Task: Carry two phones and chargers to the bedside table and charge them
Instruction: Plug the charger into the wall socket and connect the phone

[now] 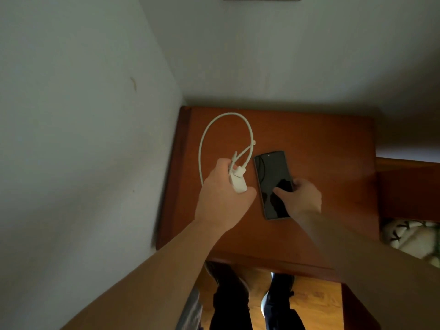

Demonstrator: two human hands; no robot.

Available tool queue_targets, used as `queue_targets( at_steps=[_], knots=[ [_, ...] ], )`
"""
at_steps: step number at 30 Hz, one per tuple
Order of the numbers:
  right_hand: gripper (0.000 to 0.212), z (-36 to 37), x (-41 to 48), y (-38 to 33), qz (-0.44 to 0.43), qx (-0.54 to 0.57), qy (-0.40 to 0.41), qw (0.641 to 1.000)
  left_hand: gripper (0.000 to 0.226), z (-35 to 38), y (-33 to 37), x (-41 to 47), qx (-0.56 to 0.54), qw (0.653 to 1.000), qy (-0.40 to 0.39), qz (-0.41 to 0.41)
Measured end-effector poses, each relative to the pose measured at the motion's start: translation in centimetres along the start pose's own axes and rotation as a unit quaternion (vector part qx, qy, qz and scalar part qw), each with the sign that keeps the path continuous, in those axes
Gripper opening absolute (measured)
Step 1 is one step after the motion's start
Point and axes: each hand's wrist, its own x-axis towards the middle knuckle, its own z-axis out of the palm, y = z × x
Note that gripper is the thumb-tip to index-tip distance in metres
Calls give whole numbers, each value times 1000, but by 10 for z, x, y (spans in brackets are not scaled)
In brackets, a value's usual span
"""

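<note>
Left hand (223,198) is closed around a white charger (238,182), its small block-shaped plug poking out between thumb and fingers, while the white cable (202,148) rises from the fist in a wide loop toward 12 o'clock and doubles back to the hand. Right hand (302,198) grips a phone (273,182) by its near right edge, thumb laid across the glass and fingers at the side. That phone is a slim black slab with a dark, glossy, unlit screen and a thin pale rim, lying face up and slightly tilted on the reddish-brown wooden surface (321,144), just at 3 o'clock of the charger. Pale walls (83,115) meet in a corner at 11 o'clock of the surface. Bedding (409,236) with dark marks shows at 4 o'clock, and wooden floor (316,303) at 6 o'clock.
</note>
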Motion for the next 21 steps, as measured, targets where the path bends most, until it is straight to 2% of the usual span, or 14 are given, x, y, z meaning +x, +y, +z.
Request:
queue_targets(
  at_steps=[2,6,12,14,16,17,19,21],
  knots=[
    [28,1,1,-1,-3,-25,2,1000,33,2,6,3,-99,994,-8,-45],
    [36,2,3,-1,-8,-27,4,1000,27,1,18,9,-254,960,-17,-119],
    [43,-7,-7,-9,-26,-61,6,998,35,-2,33,11,-377,906,-16,-192],
    [31,-18,-21,-25,-59,28,17,998,43,-3,39,11,-405,892,-13,-201],
    [18,-33,-42,-50,-116,177,-13,977,49,-2,47,12,-428,879,-1,-212],
    [23,-41,-53,-64,-162,208,-37,964,51,-1,52,13,-444,868,-1,-221],
    [36,-56,-68,-83,-254,169,-108,946,58,-1,60,15,-489,836,-21,-247],
    [51,-65,-72,-91,-283,92,-168,940,57,-3,66,15,-523,809,-29,-268]
  ],
)
